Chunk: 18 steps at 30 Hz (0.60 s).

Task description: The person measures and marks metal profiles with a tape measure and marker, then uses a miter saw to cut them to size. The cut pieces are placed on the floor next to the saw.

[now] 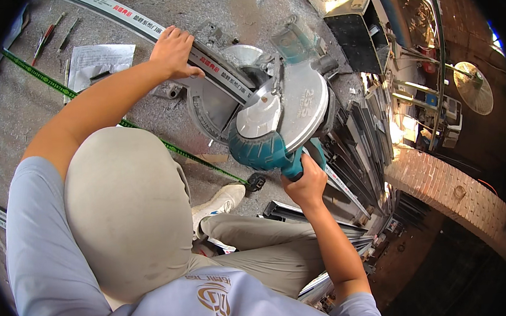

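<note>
Now the person cuts a long strip on the saw.
Left hand (174, 50) presses the strip (135, 21) on the saw table (213, 104); right hand (307, 183) grips the saw handle (270, 153). Fingers near the blade could slip under it.

Single head-worn fisheye view, looking steeply down from above the person's knees.

The mitre saw (273, 112) sits just above frame centre, close to the lens; concrete floor (17, 111) spreads left of it, a brick wall (452, 193) curves lower right.

Light grey-blue short-sleeved shirt (54, 274), gold emblem on front; beige trousers (126, 203); white shoe (220, 203); forearms bare, left hand (174, 50) and right hand (306, 183) ungloved.
</note>
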Each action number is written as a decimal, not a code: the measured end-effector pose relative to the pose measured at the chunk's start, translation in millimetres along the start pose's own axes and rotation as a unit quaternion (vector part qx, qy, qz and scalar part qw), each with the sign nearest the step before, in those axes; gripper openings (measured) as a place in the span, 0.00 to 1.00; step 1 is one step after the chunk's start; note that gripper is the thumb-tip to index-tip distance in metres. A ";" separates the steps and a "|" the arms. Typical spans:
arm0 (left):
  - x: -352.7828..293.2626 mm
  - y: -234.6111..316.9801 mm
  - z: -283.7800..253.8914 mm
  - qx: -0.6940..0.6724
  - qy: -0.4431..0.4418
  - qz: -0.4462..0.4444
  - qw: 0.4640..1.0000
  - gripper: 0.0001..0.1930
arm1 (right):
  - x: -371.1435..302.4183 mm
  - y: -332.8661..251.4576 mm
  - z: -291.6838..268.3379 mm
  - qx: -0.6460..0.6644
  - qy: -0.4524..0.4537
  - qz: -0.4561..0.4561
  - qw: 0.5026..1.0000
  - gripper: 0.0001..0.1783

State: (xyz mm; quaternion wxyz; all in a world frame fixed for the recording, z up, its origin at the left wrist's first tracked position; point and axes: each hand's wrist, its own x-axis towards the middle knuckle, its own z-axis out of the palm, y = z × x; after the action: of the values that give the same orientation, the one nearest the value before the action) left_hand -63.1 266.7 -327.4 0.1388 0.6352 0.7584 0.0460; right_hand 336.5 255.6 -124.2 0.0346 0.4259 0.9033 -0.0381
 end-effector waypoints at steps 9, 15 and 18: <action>-0.4 3.2 -1.3 0.000 -0.010 -0.013 1.000 0.55 | -1.0 -3.2 1.5 0.011 0.001 -0.002 1.000 0.22; 0.2 3.1 4.2 0.003 0.007 -0.021 1.000 0.54 | -3.0 -1.2 4.4 0.006 -0.004 -0.001 1.000 0.22; 0.4 3.2 3.8 0.003 0.002 -0.024 1.000 0.55 | -4.0 -1.5 4.3 0.006 -0.009 0.004 1.000 0.23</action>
State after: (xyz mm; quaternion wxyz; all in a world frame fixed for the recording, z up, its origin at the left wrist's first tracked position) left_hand -59.0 267.2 -330.3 0.1367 0.6168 0.7741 0.0412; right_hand 338.0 251.2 -128.0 0.0407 0.4297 0.9008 -0.0471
